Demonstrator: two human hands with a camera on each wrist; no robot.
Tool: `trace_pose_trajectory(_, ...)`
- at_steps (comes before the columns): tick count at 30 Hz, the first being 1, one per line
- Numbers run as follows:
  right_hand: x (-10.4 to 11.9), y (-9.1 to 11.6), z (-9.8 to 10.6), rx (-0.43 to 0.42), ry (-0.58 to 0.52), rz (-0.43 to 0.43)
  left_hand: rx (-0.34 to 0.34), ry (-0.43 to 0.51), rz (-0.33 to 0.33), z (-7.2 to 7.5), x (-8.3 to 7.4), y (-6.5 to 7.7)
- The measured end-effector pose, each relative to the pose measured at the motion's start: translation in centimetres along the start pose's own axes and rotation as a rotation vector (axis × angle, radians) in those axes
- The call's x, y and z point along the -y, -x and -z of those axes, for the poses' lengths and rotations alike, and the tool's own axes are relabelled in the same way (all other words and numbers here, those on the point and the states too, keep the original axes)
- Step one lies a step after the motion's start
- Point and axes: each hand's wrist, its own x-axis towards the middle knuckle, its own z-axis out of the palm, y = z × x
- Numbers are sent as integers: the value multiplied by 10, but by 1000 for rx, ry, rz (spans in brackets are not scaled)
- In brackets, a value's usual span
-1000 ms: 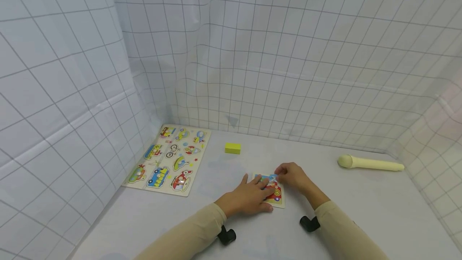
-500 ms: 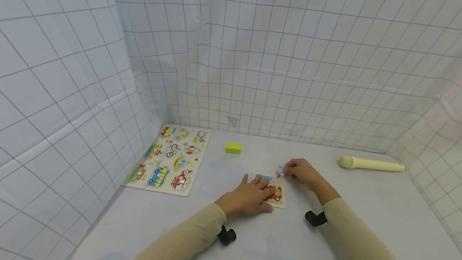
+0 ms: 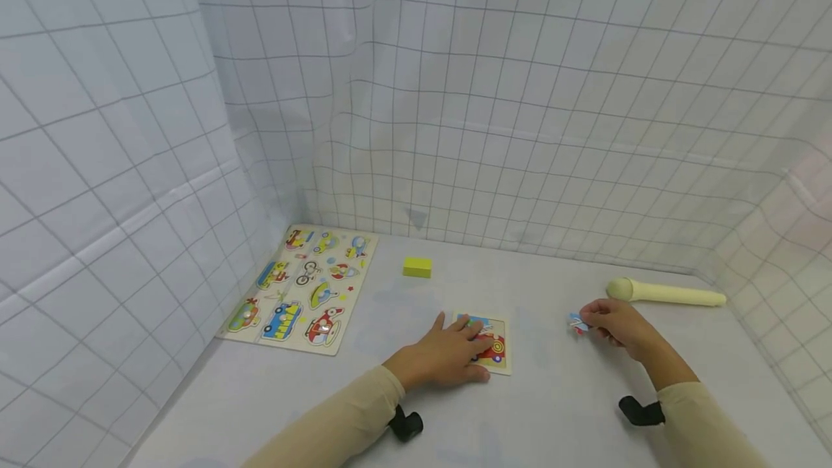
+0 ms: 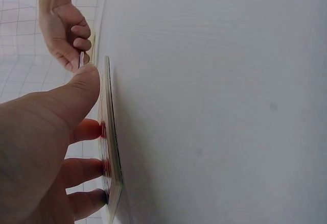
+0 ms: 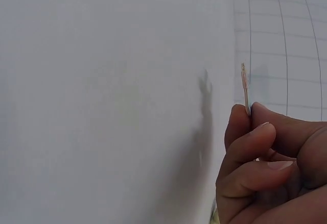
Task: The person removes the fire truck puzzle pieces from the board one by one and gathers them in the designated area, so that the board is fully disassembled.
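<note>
My left hand [image 3: 448,354] lies with fingers spread over a small wooden jigsaw puzzle [image 3: 502,365] that shows a red vehicle. In the left wrist view its fingertips press on the puzzle's face [image 4: 108,147], while the thumb sits by the near edge. To the right, my right hand [image 3: 620,325] pinches a thin puzzle piece [image 3: 575,323], printed blue and white with a bit of red, between thumb and index finger. Seen edge-on in the right wrist view, the piece [image 5: 244,86] stands up from the fingertips, above the table; its shadow falls alongside.
A larger peg puzzle board [image 3: 295,295] with vehicle pictures lies at the left. A yellow block [image 3: 417,267] sits behind the small puzzle. Behind my right hand lies a long pale-yellow stick with a rounded end [image 3: 676,294]. Gridded white sheets [image 3: 507,107] wall in the table.
My right hand has drawn the piece off the puzzle's upper right corner and carried it right, away from the board. The left hand stays on the puzzle.
</note>
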Motion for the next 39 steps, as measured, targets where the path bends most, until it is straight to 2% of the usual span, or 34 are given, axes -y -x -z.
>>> trace_pose_trajectory(6, -23, 11, 18, -27, 33, -4, -1, 12, 14, 1, -1, 2)
trace_pose_trajectory(17, -34, 21, 21, -76, 104, -16, -12, -13, -5, -2, 3, 3)
trace_pose_trajectory(28, -30, 22, 21, -119, 244, -4, -16, 5, 9, 3, 10, 11)
trace_pose_trajectory(32, -23, 22, 18, -151, 275, 32, -20, 14, 14, 4, 15, 14)
trace_pose_trajectory(35, -14, 20, 12, -152, 254, 53, -19, 8, 6, 4, 17, 15)
trace_pose_trajectory(39, 1, 16, -4, -98, 153, 63, -15, 12, -19, 3, 16, 14)
